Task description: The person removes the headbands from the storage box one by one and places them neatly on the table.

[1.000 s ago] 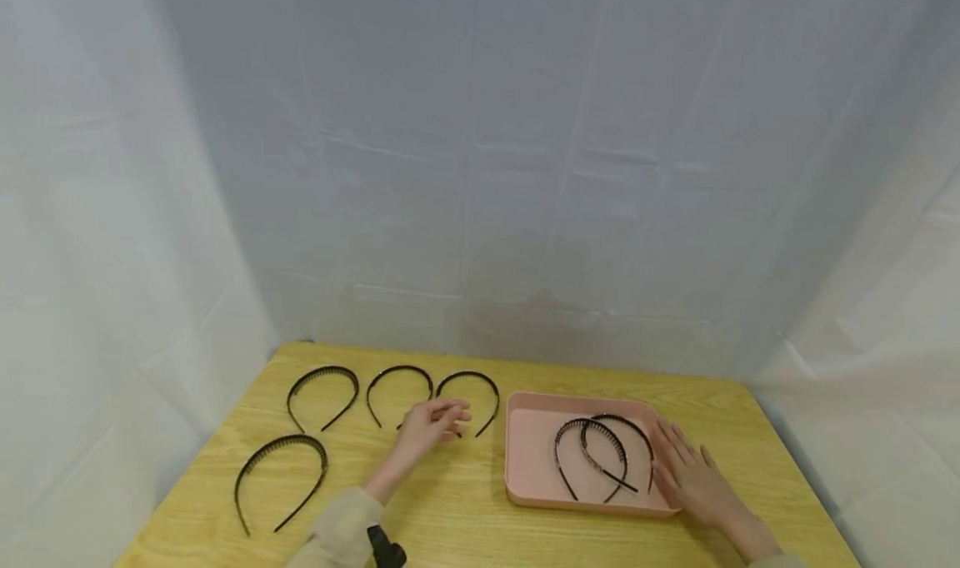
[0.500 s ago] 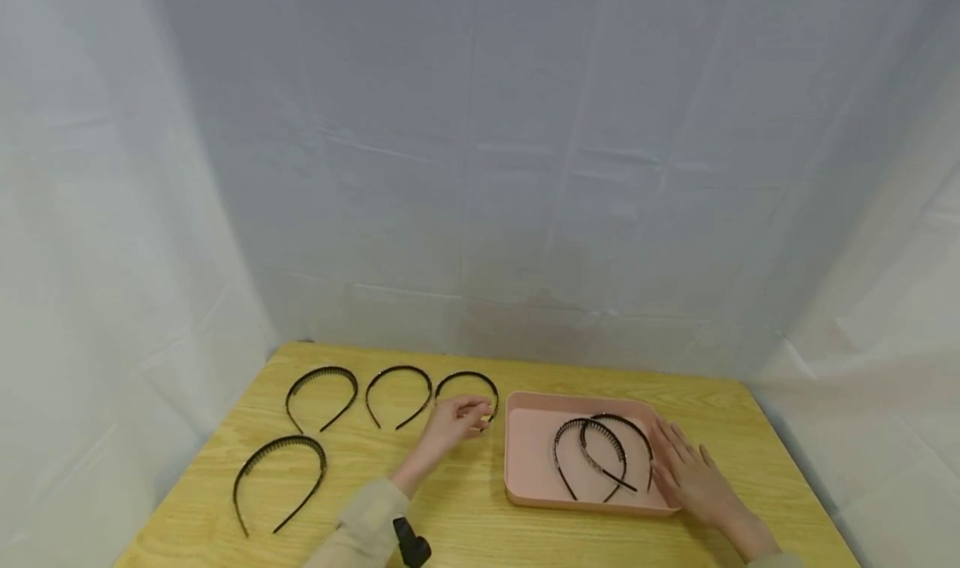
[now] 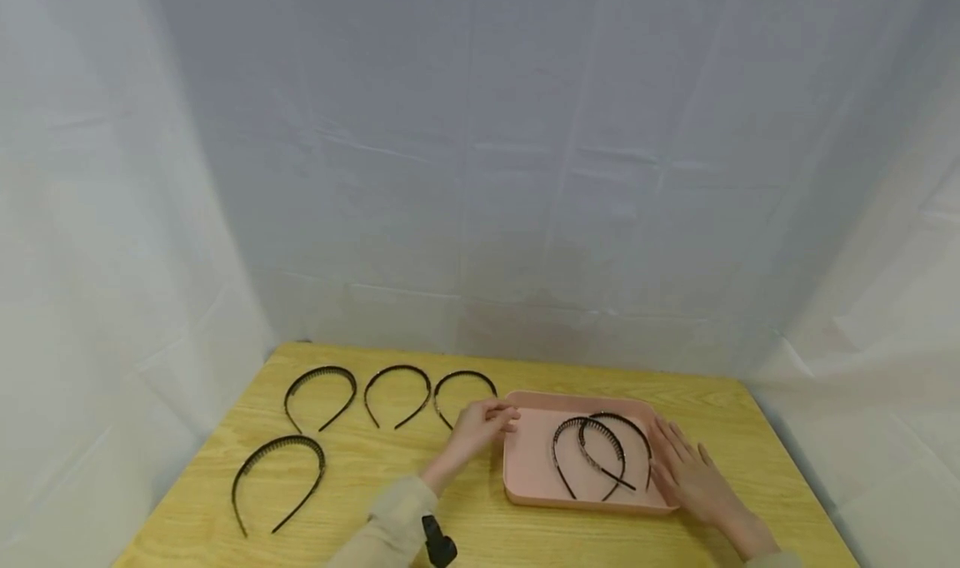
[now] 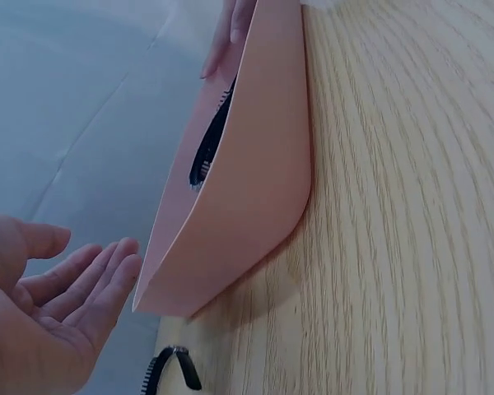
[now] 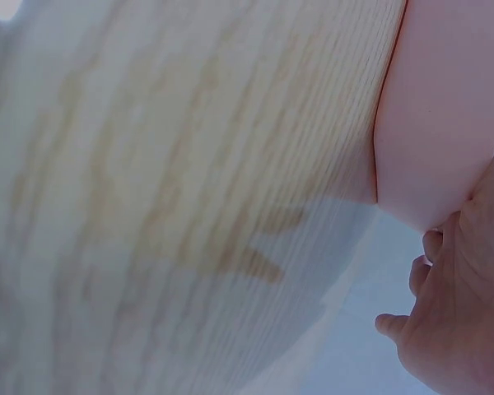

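Note:
A shallow pink tray [image 3: 528, 460] sits on the wooden table, two black toothed headbands [image 3: 579, 421] overlapping inside it. My left hand [image 3: 476, 428] is at the tray's left wall, partly covering a third headband [image 3: 467, 374] on the table. In the left wrist view that hand [image 4: 49, 321] has loosely bent fingers, nothing in them, fingertips right at the tray's rim [image 4: 169, 255]. Along the tray's right wall lies my right hand [image 3: 693, 476], its fingers extended. The right wrist view shows this hand [image 5: 461, 304] against the outer wall [image 5: 436, 107].
More black headbands lie on the left of the table: one back left [image 3: 321, 370], one beside it [image 3: 397, 368], one nearer the front [image 3: 279, 440]. White curtains [image 3: 480, 218] hang behind and on both sides of the table.
My left hand has moved right, from over the row of headbands to the tray's left rim, with nothing in it. My right hand has stayed at the tray's right side.

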### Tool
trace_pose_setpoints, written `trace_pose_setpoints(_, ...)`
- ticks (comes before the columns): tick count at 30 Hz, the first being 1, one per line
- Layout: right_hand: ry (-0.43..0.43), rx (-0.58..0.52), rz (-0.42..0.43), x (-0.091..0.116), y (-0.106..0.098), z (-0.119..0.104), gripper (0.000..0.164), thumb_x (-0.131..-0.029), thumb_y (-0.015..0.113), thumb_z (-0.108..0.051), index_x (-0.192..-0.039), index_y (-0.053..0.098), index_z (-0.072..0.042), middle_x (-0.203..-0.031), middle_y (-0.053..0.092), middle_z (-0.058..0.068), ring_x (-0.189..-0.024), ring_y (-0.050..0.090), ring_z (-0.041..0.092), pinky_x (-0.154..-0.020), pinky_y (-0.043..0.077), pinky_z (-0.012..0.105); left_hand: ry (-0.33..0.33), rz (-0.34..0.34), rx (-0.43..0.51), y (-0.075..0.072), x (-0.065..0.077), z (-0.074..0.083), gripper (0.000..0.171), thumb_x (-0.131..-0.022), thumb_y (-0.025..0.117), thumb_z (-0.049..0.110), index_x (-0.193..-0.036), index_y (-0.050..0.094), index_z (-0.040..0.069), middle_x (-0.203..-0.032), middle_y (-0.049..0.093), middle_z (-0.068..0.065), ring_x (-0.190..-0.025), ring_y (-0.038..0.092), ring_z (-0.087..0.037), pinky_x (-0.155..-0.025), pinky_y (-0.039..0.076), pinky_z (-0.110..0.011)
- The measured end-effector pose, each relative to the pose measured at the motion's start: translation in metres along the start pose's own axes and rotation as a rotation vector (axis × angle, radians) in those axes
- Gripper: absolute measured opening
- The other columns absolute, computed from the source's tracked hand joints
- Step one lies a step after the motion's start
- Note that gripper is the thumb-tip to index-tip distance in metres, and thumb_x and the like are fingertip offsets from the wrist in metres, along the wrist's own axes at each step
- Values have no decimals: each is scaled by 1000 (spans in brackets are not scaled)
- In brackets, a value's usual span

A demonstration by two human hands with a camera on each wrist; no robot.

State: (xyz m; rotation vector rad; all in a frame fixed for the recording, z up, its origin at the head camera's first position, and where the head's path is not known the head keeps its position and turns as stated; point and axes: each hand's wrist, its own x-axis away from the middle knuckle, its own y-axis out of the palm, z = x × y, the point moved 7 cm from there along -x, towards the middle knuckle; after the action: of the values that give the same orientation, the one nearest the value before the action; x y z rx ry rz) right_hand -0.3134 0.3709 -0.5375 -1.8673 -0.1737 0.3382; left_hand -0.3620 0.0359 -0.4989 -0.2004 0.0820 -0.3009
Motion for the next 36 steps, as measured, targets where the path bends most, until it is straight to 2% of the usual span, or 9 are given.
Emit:
trace_pose_setpoints(8, 18, -44, -11, 0, 0, 0, 59, -108, 48, -32, -156, 35, 0, -162, 29, 23, -147, 27, 48, -111, 23, 76, -41, -34, -51, 22, -5, -1, 33, -106, 56, 15, -128, 63, -8, -116, 70, -24, -102, 71, -39, -84, 62, -44)
trace_pose_setpoints(13, -2, -39, 15, 0, 1, 2, 58, -108, 47, -31, -157, 35, -1, -162, 30, 23, -147, 27, 46, -110, 24, 77, -55, -54, -102, 31, -6, 0, 33, -105, 58, 15, -129, 64, -6, -107, 73, -22, -94, 72, -39, -75, 63, -48)
trace_pose_setpoints(17, -39, -28, 59, 0, 2, 4, 58, -108, 47, -31, -157, 35, -2, -161, 32, 22, -154, 18, 31, -107, 26, 78, -86, -85, -114, 39, -8, -4, 35, -105, 58, 17, -131, 62, -5, -104, 73, -20, -91, 72, -38, -72, 62, -49)
trace_pose_setpoints(22, -46, -20, 48, -1, 8, 11, 60, -109, 46, -33, -159, 31, -3, -164, 28, 19, -150, -9, -3, -108, 25, 78, -81, -102, -117, 48, -11, -5, 37, -104, 57, 14, -132, 57, -11, -98, 73, -16, -85, 73, -29, -71, 63, -40)
trace_pose_setpoints(24, -32, -24, 23, -1, 11, 14, 60, -110, 44, -34, -159, 30, -3, -165, 26, 18, -149, -12, -5, -110, 22, 77, -76, -102, -126, 51, -12, -5, 37, -104, 57, 13, -131, 57, -12, -97, 73, -15, -80, 72, -24, -68, 63, -35)
trace_pose_setpoints(26, -24, -29, 11, -2, 13, 15, 61, -109, 44, -34, -159, 30, -2, -165, 25, 19, -151, -9, 0, -111, 21, 77, -83, -106, -132, 54, -12, -7, 37, -103, 57, 12, -130, 58, -13, -98, 73, -16, -78, 71, -22, -67, 63, -34)
trace_pose_setpoints(29, -21, -25, 1, -2, 15, 17, 61, -109, 44, -34, -159, 30, -2, -165, 25, 20, -152, -8, 2, -111, 21, 77, -110, -116, -134, 59, -11, -9, 36, -102, 59, 11, -129, 59, -12, -105, 72, -20, -81, 72, -27, -68, 63, -37)
trace_pose_setpoints(34, -40, -7, 28, -1, 15, 18, 60, -109, 46, -34, -159, 31, -3, -165, 26, 17, -145, -15, -10, -110, 24, 76, -176, -148, -91, 67, -11, -12, 40, -102, 61, 12, -133, 56, -12, -109, 70, -22, -90, 72, -35, -73, 64, -43)
trace_pose_setpoints(36, -45, 5, 42, -1, 13, 16, 60, -109, 46, -34, -158, 32, -3, -165, 27, 17, -148, -13, -6, -109, 25, 76, -184, -147, -75, 69, -11, -13, 40, -102, 61, 11, -133, 55, -13, -108, 70, -21, -91, 72, -36, -74, 64, -43)
